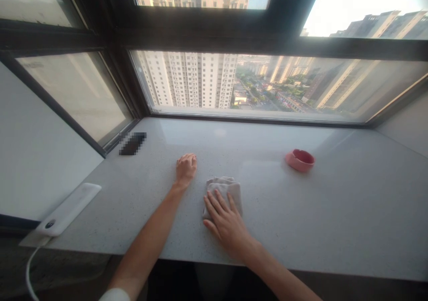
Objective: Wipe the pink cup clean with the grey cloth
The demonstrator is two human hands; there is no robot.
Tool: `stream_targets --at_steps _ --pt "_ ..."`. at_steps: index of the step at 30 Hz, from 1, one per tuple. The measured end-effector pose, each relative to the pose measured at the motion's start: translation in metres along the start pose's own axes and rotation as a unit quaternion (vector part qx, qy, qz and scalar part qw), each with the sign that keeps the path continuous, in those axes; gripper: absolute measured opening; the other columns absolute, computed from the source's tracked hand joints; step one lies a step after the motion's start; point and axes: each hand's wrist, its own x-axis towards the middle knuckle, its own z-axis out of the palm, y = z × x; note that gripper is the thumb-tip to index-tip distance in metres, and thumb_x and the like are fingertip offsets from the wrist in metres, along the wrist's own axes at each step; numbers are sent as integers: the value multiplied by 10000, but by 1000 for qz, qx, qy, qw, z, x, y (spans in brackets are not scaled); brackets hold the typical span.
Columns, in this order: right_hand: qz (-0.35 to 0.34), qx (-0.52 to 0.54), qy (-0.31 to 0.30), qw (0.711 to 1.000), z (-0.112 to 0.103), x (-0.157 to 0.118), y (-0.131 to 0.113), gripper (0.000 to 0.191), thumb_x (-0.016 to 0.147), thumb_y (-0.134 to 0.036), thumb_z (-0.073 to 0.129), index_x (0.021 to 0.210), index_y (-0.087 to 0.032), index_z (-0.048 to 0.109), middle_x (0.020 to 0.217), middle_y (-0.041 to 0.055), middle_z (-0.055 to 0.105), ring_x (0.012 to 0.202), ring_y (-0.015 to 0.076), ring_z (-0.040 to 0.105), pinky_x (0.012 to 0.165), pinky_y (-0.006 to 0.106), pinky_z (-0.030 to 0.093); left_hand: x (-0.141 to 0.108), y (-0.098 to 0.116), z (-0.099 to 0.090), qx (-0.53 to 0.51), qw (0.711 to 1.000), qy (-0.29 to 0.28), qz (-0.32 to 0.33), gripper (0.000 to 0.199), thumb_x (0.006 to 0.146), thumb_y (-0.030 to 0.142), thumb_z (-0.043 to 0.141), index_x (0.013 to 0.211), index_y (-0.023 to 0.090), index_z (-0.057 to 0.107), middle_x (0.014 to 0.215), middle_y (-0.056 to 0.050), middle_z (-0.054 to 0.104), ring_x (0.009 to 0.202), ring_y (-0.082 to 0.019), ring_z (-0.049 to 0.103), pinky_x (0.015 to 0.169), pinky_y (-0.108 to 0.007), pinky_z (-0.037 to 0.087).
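My right hand point(225, 220) lies flat with spread fingers on a folded grey-beige cloth point(223, 193), pressing it against the speckled pale stone windowsill point(344, 207). The cloth's far part shows beyond the fingertips, and the rest is hidden under the hand. My left hand point(186, 169) rests on the stone just left of the cloth, with its fingers curled and nothing in them. A pink round ashtray point(300, 160) stands to the right, well beyond both hands.
A phone with a pixelated, blurred surface point(133, 143) lies at the back left, near the dark window frame point(214, 33). A white power bank point(68, 208) with a white cable point(30, 270) sits at the left edge. High-rise buildings show through the glass.
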Motion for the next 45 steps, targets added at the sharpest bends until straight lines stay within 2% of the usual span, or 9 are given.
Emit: stream_targets --at_steps 4,9,14,21,28,33,38,41,45 --pt "144 -73 16 987 -9 -37 100 611 1182 -446 280 1775 -304 289 1803 68 387 1713 347 254 1354 687 198 0 0 1 -6 1000 -1 1 376 1103 269 440 1199 203 798 1380 -126 790 1360 -308 685 1206 -484 464" --pt "321 -160 -13 933 -37 -115 228 656 1152 -449 182 1754 -264 366 1809 86 378 1700 364 278 1335 691 227 -1 1 0 -9 1000 0 5 368 1099 280 447 1190 211 798 1377 -136 786 1360 -318 680 1205 -493 465" --pt "380 -180 -14 907 -52 -158 289 670 1120 -430 224 1717 -224 446 1777 142 430 1674 401 320 1292 748 288 0 0 0 -7 1000 -5 7 391 1105 300 424 1191 206 793 1377 -138 785 1351 -320 675 1202 -489 461" --pt "344 -230 38 909 -52 -130 265 692 1135 -430 226 1739 -122 365 1822 173 319 1715 426 186 1309 797 180 -2 2 -1 -6 1000 -14 9 398 1108 295 420 1220 191 788 1399 -148 773 1360 -312 666 1210 -482 448" --pt "202 -144 26 968 -30 -27 205 635 1141 -380 313 1750 -204 350 1818 152 344 1721 368 214 1333 718 241 -1 5 -3 -11 1000 -11 2 356 1093 267 473 1202 214 807 1382 -129 785 1350 -305 674 1215 -471 448" --pt "193 -45 -9 980 -10 27 172 618 1149 -384 285 1734 -215 393 1814 139 356 1713 336 254 1354 687 209 -2 5 -5 -34 999 -3 6 337 1094 272 517 1225 240 826 1389 -105 790 1345 -310 686 1216 -486 454" --pt "184 -24 -40 982 -5 31 167 614 1152 -357 266 1734 -195 380 1811 134 362 1708 339 263 1350 709 163 1 2 -7 -83 996 21 4 294 1081 294 582 1190 249 851 1371 -98 798 1259 -286 738 1172 -438 511" --pt "182 1 -9 983 -8 29 168 591 1146 -366 299 1682 -178 464 1779 147 424 1679 351 322 1344 700 172 3 0 -6 -116 992 42 -10 268 1061 332 624 1122 233 865 1219 -99 840 1074 -257 773 1056 -388 572" --pt "188 80 120 971 -18 26 168 493 1141 -412 323 1250 -175 742 1336 174 758 1313 301 650 1173 505 461 3 2 -5 -146 986 67 -41 308 1038 440 644 970 213 841 861 -65 810 739 -200 686 796 -309 568"
